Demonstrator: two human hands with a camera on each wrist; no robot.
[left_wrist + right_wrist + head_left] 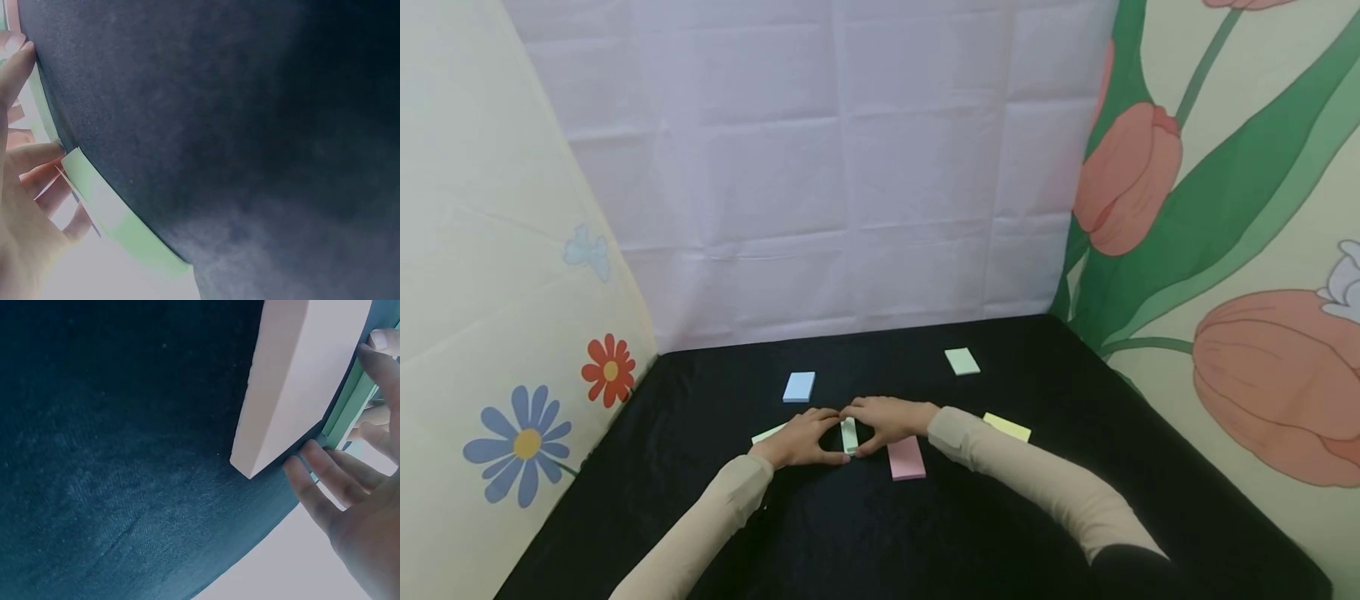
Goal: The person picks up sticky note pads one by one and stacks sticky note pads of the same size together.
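The narrow green pad lies on the black cloth between the left hand and the right hand. Digits of both hands curve around its two ends, thumbs at the near end and fingers at the far end, and appear to grip it lightly. The pad looks like stacked paper: probably light, fairly stiff as a block and not fragile, though loose sheets may bend or fan under uneven pressure. Grasp by the end edges, low down, to keep the stack square. The cloth appears soft and matt, so sliding should meet some drag. A pink pad lies just beside the right hand; a blue pad and a yellow pad lie farther out. A creased white sheet forms the rear wall; flower-printed panels stand at both sides.
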